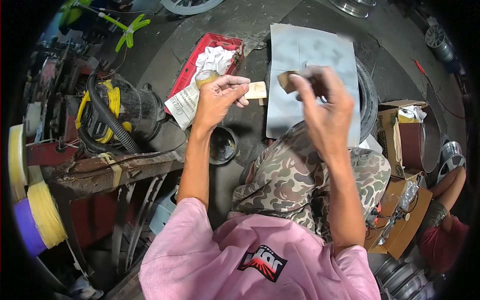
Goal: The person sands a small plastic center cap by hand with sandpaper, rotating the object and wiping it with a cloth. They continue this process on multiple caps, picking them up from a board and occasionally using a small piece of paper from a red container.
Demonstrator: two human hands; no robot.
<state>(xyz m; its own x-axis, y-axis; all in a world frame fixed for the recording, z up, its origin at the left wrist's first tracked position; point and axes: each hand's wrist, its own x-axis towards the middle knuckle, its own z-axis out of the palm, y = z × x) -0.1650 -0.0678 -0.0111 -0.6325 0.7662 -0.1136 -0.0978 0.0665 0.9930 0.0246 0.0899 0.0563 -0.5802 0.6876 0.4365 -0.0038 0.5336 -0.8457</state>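
My left hand (pixel 223 97) is closed, pinching a pale cream flat rectangular piece (pixel 257 90) between thumb and fingers. Opposite it, my right hand (pixel 326 102) is raised above the grey sheet, slightly blurred, its fingers closed on a small tan-brown flat piece (pixel 287 82). The two pieces are apart. Just behind my left hand is an open round tin (pixel 206 76), partly hidden by that hand. A printed paper (pixel 182 108) lies beside my left wrist. Under my right hand, the grey sheet (pixel 287 115) rests over a tire (pixel 369 97) and bears darker smudges.
A red crate (pixel 178 82) holds white cloths (pixel 215 59). Left stand a black-and-yellow vacuum (pixel 145 112) and a metal beam (pixel 140 170). A dark round container (pixel 223 145) sits below my left hand. Cardboard boxes (pixel 391 132) and another person's arm (pixel 452 187) are right.
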